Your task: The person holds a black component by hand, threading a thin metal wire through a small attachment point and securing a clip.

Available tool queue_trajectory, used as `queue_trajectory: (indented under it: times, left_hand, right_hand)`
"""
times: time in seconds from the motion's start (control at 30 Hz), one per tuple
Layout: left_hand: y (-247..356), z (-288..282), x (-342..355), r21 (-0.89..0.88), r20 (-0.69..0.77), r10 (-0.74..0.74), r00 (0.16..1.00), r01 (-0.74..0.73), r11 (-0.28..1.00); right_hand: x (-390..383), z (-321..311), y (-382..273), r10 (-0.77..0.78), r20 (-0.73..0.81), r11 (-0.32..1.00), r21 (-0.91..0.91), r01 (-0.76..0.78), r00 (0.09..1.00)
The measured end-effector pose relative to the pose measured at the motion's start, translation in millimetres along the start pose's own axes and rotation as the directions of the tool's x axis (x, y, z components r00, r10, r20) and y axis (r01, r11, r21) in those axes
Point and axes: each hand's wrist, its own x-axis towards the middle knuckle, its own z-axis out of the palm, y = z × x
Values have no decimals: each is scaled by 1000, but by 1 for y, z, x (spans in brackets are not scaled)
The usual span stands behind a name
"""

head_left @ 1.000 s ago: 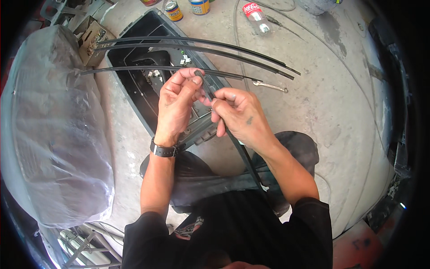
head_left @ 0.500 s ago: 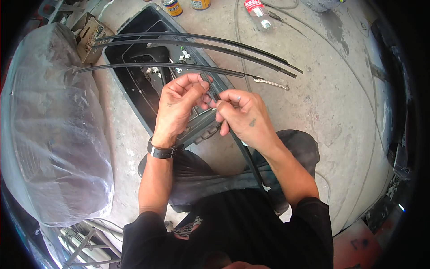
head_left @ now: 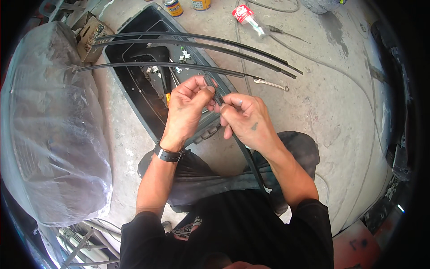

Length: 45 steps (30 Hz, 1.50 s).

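Observation:
Between my hands is a long black trim strip (head_left: 251,165), running from my fingertips down across my lap at a slant. My left hand (head_left: 188,110) pinches it close to its upper end, thumb against fingers. Just below, my right hand (head_left: 248,120) is closed round the same strip, thumb pressing on it. A small white piece (head_left: 267,190) shows on the strip near its lower part. Three more black strips (head_left: 188,43) lie side by side across a dark plastic crate (head_left: 134,106), beyond my hands.
Inside the crate are small white clips (head_left: 184,57) and a black-handled tool (head_left: 162,58). A wrench (head_left: 271,84), a plastic bottle (head_left: 251,21) and a cable (head_left: 331,69) lie on the concrete floor. Plastic sheeting (head_left: 58,130) covers a bulky object at left; small cans (head_left: 173,7) stand at the back.
Both hands have shifted slightly right with the strip, my left hand most. A yellow part now shows beside my left hand in the crate. The bottle has rolled left and turned.

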Motion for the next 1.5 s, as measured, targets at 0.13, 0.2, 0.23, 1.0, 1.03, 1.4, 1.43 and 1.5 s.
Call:
queue_trajectory:
  times: [0.13, 0.2, 0.23, 1.0, 1.03, 1.4, 1.43, 1.5]
  left_hand:
    - [-2, 0, -2, 43, -29, -15, 999, 17, 999]
    - [-2, -3, -1, 69, -39, -48, 998, 51, 996]
    - [0, -3, -1, 68, -22, -63, 998, 64, 996]
    - [6, -7, -2, -13, 46, -28, 999, 29, 1000]
    - [5, -6, -2, -4, 41, -21, 999, 21, 1000]
    - [2, -6, 0, 108, 23, -9, 1000, 7, 994]
    - [3, -5, 0, 104, 21, -10, 1000, 8, 995]
    - [3, -4, 0, 98, 24, -14, 1000, 11, 995]
  right_hand:
    - [4, -4, 3, 79, 100, 994, 67, -86, 992]
    - [8, -6, 11, 106, 153, 969, 207, -137, 983]
    - [8, -7, 9, 108, 160, 962, 231, -144, 981]
    - [1, -7, -1, 114, 155, 946, 284, -154, 981]
    - [0, -7, -1, 118, 144, 950, 271, -154, 983]
    - [-3, -3, -1, 76, 48, 992, 92, -80, 996]
    - [-3, -3, -2, 83, 47, 992, 96, -87, 995]
    - [-3, -3, -3, 97, 45, 990, 101, -101, 994]
